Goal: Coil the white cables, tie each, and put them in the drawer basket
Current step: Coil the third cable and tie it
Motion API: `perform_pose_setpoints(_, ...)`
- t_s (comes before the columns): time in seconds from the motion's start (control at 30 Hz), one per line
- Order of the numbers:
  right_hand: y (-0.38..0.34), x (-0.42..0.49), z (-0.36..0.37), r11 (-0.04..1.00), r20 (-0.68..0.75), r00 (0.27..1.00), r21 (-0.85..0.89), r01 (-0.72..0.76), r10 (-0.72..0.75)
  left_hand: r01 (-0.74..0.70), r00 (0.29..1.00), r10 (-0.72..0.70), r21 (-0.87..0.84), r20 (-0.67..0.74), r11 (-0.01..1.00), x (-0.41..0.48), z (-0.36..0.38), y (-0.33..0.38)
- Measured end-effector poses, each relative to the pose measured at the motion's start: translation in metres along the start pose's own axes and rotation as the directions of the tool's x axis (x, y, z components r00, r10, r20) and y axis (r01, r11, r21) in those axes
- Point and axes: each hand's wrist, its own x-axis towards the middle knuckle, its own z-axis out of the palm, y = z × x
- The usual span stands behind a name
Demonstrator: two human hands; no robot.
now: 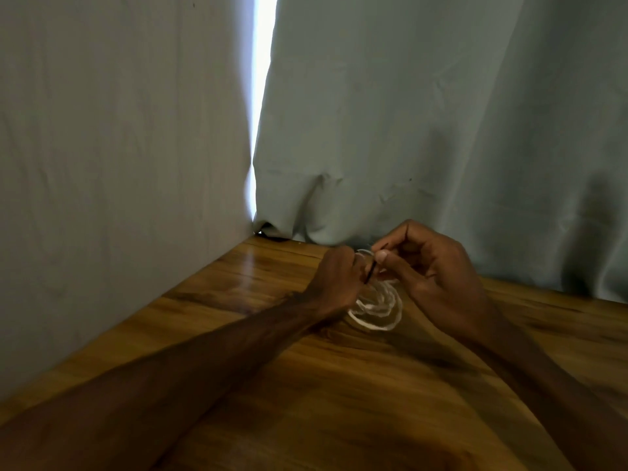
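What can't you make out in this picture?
Head view only:
The drawer basket: outside the frame.
The dark tie: thin, blurred; the left hand and right hand hide where it wraps, so fastened or not is unclear.
The white cable coil: upper part covered by both hands.

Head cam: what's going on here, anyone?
A person is working with both hands at a wooden table in front of a pale curtain. The left hand grips a coiled white cable, whose loops hang down to the tabletop. The right hand pinches a thin dark tie at the top of the coil. Whether it is fastened is not clear. No drawer basket is in view.
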Motion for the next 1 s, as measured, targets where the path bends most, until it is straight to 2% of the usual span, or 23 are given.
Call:
perform_pose_setpoints(0.13, 0.016, 0.004, -0.009, 0.995, -0.182, 0.979, -0.031, -0.095, 0.088, -0.093, 0.990, 0.089, 0.033, 0.107, 0.995, -0.014, 0.010, 0.016)
perform_pose_setpoints(0.23, 0.034, 0.005, -0.015, 0.979, -0.240, 0.951, -0.012, -0.206, 0.197, -0.175, 0.975, 0.168, 0.037, 0.144, 0.984, -0.027, 0.018, 0.029)
perform_pose_setpoints(0.33, 0.050, 0.002, -0.015, 0.940, -0.236, 0.914, 0.001, -0.340, 0.331, -0.246, 0.965, 0.241, 0.032, 0.102, 0.969, -0.033, 0.023, 0.037)
perform_pose_setpoints(0.4, 0.056, 0.001, -0.016, 0.919, -0.240, 0.895, -0.027, -0.392, 0.375, -0.236, 0.971, 0.236, 0.007, 0.036, 0.972, -0.033, 0.023, 0.039)
perform_pose_setpoints(0.53, 0.062, 0.005, -0.019, 0.883, -0.187, 0.870, -0.027, -0.468, 0.456, -0.290, 0.951, 0.288, 0.002, -0.111, 0.957, -0.034, 0.023, 0.042)
perform_pose_setpoints(0.73, 0.057, 0.003, -0.025, 0.796, -0.085, 0.796, -0.043, -0.604, 0.600, -0.318, 0.922, 0.333, 0.106, -0.198, 0.942, -0.035, 0.034, 0.048)
perform_pose_setpoints(0.87, 0.053, 0.002, -0.030, 0.764, 0.034, 0.768, -0.142, -0.630, 0.640, -0.343, 0.913, 0.365, 0.141, -0.183, 0.929, -0.037, 0.035, 0.053)
perform_pose_setpoints(1.0, 0.060, -0.002, -0.035, 0.674, 0.143, 0.662, -0.073, -0.735, 0.736, -0.418, 0.891, 0.432, 0.118, -0.142, 0.901, -0.038, 0.034, 0.055)
